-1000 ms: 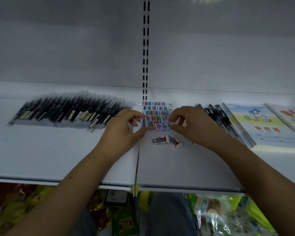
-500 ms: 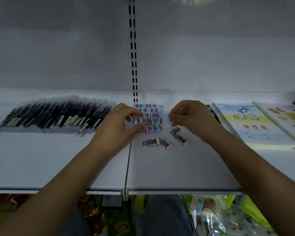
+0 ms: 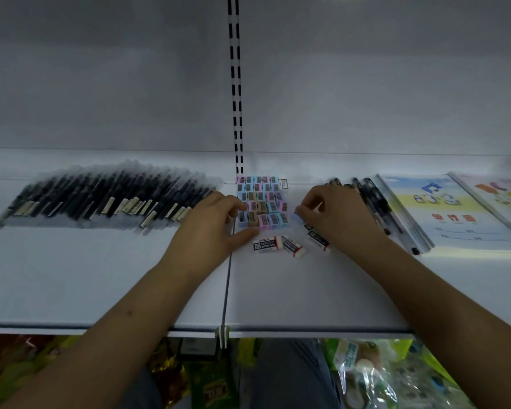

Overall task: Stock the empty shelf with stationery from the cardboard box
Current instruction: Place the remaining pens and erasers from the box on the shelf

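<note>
Head view: my hands tidy small stationery on the white shelf (image 3: 101,284).

My left hand (image 3: 210,228) rests curled against the block of pastel pencil sharpeners (image 3: 261,202); my right hand (image 3: 334,219) pinches something small I cannot identify. Loose erasers (image 3: 267,245) beside them look light, firm, slippery-sleeved, best pinched by their long sides. Bagged pens (image 3: 101,196) and workbooks (image 3: 443,214) flank the spot; the cardboard box is out of view.

My right hand (image 3: 334,215) covers part of an eraser (image 3: 318,239) and some pens (image 3: 372,199). Whatever its fingertips pinch is too small to tell. The far-right booklet (image 3: 502,199) is cut off by the frame edge. Goods (image 3: 363,370) under the shelf (image 3: 278,296) are blurred.
</note>
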{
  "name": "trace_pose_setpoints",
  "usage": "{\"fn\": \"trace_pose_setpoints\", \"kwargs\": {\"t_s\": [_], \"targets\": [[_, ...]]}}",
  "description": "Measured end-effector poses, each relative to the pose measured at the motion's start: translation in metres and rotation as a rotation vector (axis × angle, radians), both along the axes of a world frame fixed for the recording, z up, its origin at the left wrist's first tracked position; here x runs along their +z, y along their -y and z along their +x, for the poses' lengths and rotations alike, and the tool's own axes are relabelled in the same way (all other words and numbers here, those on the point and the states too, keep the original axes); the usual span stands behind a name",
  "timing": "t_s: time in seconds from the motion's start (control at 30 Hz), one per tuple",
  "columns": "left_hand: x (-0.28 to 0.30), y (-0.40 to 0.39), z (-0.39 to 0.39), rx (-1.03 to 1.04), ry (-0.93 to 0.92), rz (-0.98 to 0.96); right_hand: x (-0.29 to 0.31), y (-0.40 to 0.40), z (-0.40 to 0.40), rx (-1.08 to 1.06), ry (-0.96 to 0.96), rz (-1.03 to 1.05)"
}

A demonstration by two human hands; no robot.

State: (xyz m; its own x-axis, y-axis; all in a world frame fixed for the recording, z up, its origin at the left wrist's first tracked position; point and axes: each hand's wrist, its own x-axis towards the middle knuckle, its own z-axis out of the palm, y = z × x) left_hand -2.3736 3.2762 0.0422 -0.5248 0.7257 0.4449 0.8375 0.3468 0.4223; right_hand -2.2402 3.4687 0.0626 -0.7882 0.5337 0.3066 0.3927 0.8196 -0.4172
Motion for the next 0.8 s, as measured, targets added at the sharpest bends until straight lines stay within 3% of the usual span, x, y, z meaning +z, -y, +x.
{"fn": "trace_pose_setpoints", "kwargs": {"t_s": [0.07,0.2,0.63,0.8], "targets": [[0.000,-0.002,0.000,0.006,-0.019,-0.001,0.003,0.004,0.003,0.084,-0.031,0.043],[-0.001,-0.006,-0.002,0.025,-0.058,-0.008,0.011,0.015,0.000,0.223,0.088,0.125],[0.003,-0.010,-0.007,0.066,-0.036,-0.017,0.006,0.004,-0.008,0.218,0.061,0.147],[-0.001,-0.006,-0.018,0.089,-0.084,-0.144,0.006,-0.001,-0.008,0.209,0.187,0.174]]}}
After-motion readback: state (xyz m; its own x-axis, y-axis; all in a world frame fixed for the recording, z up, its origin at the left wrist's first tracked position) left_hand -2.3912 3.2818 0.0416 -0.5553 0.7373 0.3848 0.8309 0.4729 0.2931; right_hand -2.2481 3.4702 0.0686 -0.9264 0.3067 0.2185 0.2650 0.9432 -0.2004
